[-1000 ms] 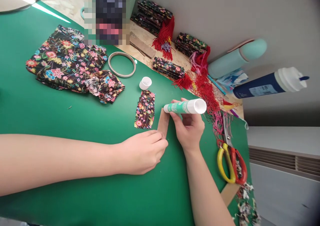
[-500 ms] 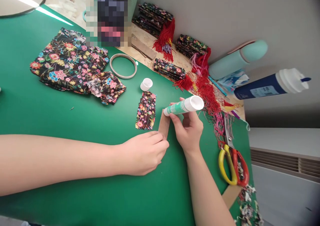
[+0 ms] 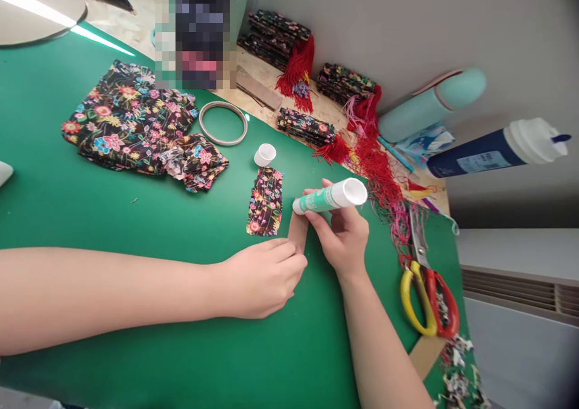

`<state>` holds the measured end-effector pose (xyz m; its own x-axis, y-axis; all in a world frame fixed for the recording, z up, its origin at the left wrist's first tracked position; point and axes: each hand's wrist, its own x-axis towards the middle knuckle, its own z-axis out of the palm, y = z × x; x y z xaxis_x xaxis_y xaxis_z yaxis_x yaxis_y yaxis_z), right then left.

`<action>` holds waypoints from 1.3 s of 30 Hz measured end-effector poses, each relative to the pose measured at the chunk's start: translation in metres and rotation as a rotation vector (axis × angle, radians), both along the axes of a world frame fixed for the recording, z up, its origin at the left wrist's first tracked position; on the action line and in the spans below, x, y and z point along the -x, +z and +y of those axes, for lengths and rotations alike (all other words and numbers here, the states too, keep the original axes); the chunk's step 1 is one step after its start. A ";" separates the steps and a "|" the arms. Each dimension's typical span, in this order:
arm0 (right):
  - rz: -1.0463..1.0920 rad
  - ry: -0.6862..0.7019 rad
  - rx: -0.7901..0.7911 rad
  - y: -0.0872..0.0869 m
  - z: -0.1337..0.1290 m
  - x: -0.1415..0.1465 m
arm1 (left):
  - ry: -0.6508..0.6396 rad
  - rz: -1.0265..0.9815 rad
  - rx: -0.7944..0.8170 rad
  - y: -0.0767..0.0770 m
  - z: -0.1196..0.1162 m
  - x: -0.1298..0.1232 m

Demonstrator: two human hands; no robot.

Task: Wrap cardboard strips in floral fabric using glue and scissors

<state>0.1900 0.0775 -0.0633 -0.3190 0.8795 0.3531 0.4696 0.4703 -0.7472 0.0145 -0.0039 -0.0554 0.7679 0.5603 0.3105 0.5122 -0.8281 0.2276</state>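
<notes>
My left hand [image 3: 266, 276] is closed on the near end of a narrow brown cardboard strip [image 3: 297, 231]. In my right hand [image 3: 344, 234] is a green and white glue stick [image 3: 323, 199], tilted, its tip against the far end of the strip. Just left of the strip lies a small rectangle of black floral fabric [image 3: 265, 204] on the green table [image 3: 190, 355]. Beyond that piece stands the white glue cap [image 3: 265, 154], apart from it.
Folded floral fabric [image 3: 131, 122] and a tape roll [image 3: 223, 123] lie at the back left. Scissors [image 3: 427, 294] rest at right near fabric scraps [image 3: 461, 373]. Red tassels [image 3: 377, 164], a dark blue cup [image 3: 484, 152] and a pale green bottle [image 3: 429, 104] line the back right.
The glue stick's tip has shifted slightly left along the far end of the strip. My left hand keeps its hold; the whole view has moved a little.
</notes>
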 end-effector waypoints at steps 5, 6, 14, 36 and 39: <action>0.025 -0.071 -0.049 -0.001 -0.001 0.000 | 0.002 -0.014 -0.006 0.001 -0.001 0.000; 0.035 -0.057 -0.039 0.000 -0.001 0.001 | 0.002 -0.015 -0.006 0.001 -0.001 0.000; -0.002 -0.081 -0.092 0.002 -0.001 0.002 | 0.001 -0.017 0.002 -0.001 0.000 0.000; -0.144 0.019 -0.062 0.006 0.002 0.011 | 0.001 -0.003 -0.001 0.000 0.000 0.000; -0.212 0.004 -0.137 0.008 0.001 0.013 | 0.001 0.003 -0.011 0.001 0.000 0.000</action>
<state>0.1767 0.0786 -0.0557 -0.4016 0.8267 0.3940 0.6071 0.5624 -0.5614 0.0146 -0.0040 -0.0546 0.7685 0.5572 0.3145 0.5134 -0.8303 0.2166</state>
